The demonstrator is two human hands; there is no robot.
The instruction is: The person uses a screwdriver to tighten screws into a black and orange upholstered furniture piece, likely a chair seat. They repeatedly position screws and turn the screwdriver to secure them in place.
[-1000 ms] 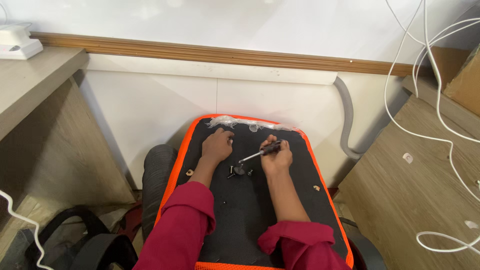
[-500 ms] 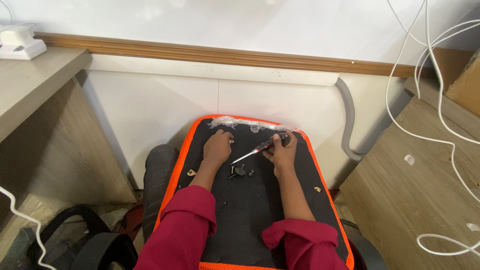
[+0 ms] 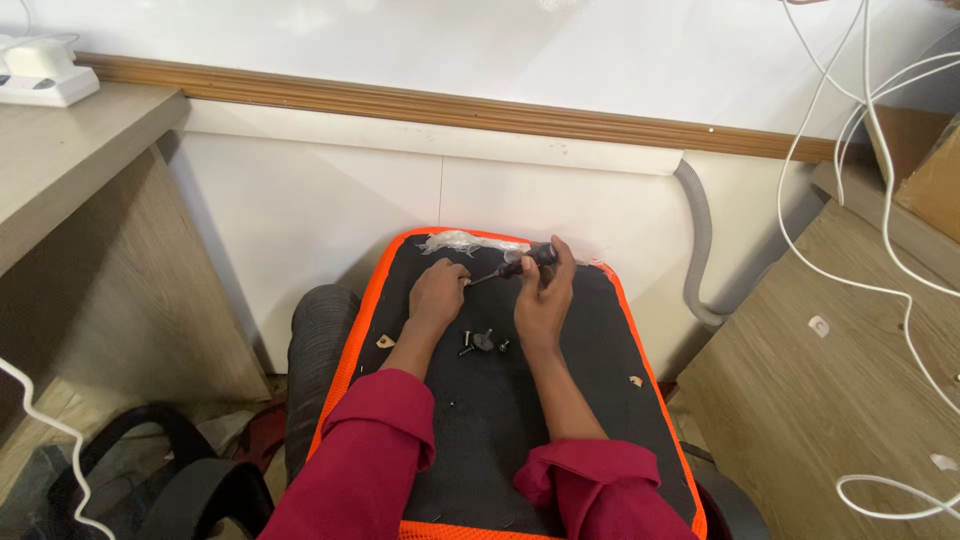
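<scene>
One camera sat on the person's head and looked steeply down and forward, at about arm's length from the black pad with an orange rim (image 3: 640, 340) on the lap. It faced a white wall (image 3: 420, 200) close ahead. Desks filled both edges. No second view shared the scene.

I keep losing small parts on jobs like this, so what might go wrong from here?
The loose dark screws lie unsecured on the black panel, where they are hard to spot; a nudge from a forearm might roll them off the orange edge.

The right hand aims the screwdriver tip close to the left hand; a slip might jab its fingers.

The crumpled clear plastic near the far edge might hide a stray part.
</scene>
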